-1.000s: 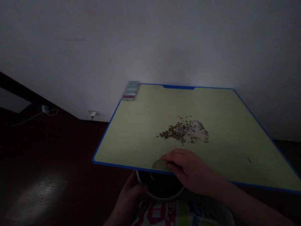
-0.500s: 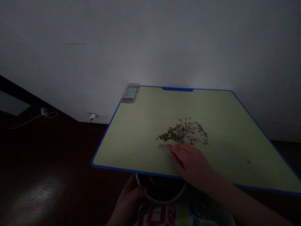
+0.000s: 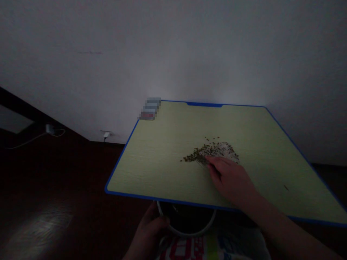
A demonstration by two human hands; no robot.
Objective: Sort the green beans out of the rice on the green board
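Far left: a dark floor (image 3: 48,202) is lying in shadow, with a white plug and cable (image 3: 52,129) resting at the foot of the pale wall (image 3: 173,47).

Lower centre: the left hand (image 3: 148,231) is holding a dark bowl with a white rim (image 3: 187,222) just under the near blue edge of the table (image 3: 151,173); its fingers are curling round the bowl's left rim, gripping it. The bowl is sitting partly hidden beneath the tabletop, directly toward the person from the pile.

Centre: a blurred small object (image 3: 149,108) is resting at the table's far left corner. A pile of mixed grains (image 3: 211,151), dark green pieces on the left and white ones on the right, is lying on the tabletop, its long axis running left to right.

Right of centre: the right hand (image 3: 230,178) is lying palm down on the table, fingers extended and close together, holding nothing visible. Its fingertips (image 3: 210,159) are touching the pile's near edge at about mid-length, so the grains are lying just beyond the fingers, away from the person. The right hand is the nearer one to the pile; the left is well apart from it, below the table edge.
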